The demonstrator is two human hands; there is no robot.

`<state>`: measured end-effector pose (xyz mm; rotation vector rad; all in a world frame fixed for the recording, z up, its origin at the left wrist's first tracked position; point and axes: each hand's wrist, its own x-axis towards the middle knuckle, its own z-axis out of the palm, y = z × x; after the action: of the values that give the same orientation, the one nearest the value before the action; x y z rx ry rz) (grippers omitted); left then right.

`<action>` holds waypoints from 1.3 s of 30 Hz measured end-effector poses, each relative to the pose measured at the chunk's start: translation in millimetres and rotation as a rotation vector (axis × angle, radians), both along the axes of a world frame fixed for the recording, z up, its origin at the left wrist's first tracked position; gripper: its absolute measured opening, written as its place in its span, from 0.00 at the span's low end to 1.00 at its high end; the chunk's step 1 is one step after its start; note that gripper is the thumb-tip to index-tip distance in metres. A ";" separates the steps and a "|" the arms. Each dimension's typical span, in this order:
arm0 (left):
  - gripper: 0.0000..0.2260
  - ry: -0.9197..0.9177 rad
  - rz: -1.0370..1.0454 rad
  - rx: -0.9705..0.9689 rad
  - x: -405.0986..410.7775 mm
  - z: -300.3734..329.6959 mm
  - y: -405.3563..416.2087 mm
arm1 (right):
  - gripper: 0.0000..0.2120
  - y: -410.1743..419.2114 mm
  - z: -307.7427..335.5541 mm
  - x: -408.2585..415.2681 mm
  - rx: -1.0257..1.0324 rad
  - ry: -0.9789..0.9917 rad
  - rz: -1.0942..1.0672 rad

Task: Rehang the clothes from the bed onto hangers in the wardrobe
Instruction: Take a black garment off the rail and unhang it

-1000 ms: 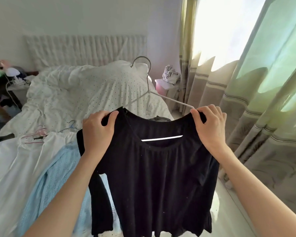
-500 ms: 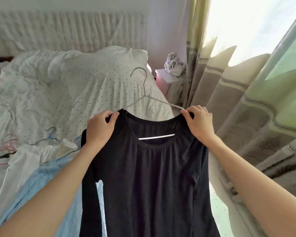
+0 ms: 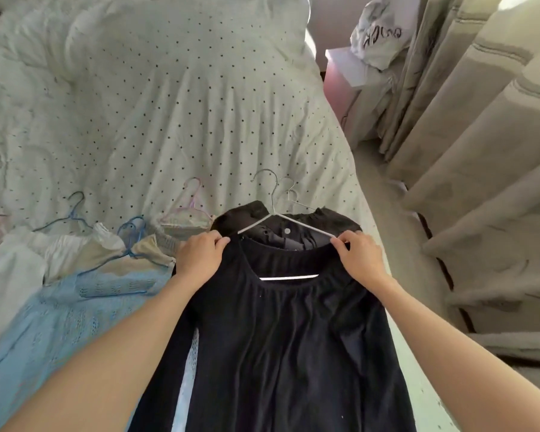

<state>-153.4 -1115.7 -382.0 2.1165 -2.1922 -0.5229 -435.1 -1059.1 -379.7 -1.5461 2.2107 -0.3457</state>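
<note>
I hold a black top by its two shoulders, my left hand and right hand each pinching the fabric where a white wire hanger sits inside the neckline, hook pointing away from me. Just beyond it on the bed lies another black garment on a hanger. To my left lie a light blue knit and white and beige clothes on blue and pink hangers.

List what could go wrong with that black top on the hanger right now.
The black top is held only by pinches at its shoulders, left hand and right hand; either grip slipping could drop a shoulder off the white hanger. Its hook could also snag the second hanger lying just behind it.
</note>
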 end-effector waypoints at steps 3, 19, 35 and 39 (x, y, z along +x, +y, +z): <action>0.15 -0.014 0.023 0.021 -5.2 -25.6 -16.5 | 0.16 -16.6 -27.5 -2.7 0.021 -0.007 -0.011; 0.23 0.026 -0.267 0.081 -32.8 -58.5 40.8 | 0.22 36.7 -58.4 -15.1 -0.052 0.091 0.149; 0.24 0.008 -0.694 0.086 -22.6 9.1 275.9 | 0.31 334.8 35.9 67.7 0.195 0.167 -0.144; 0.24 0.026 -0.892 0.083 -3.4 16.8 321.4 | 0.29 419.0 36.8 112.3 0.190 0.191 -0.380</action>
<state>-156.7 -794.3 -365.2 1.0187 -3.0479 -0.6581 -322.8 -640.1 -342.8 -1.0965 2.6029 -0.0945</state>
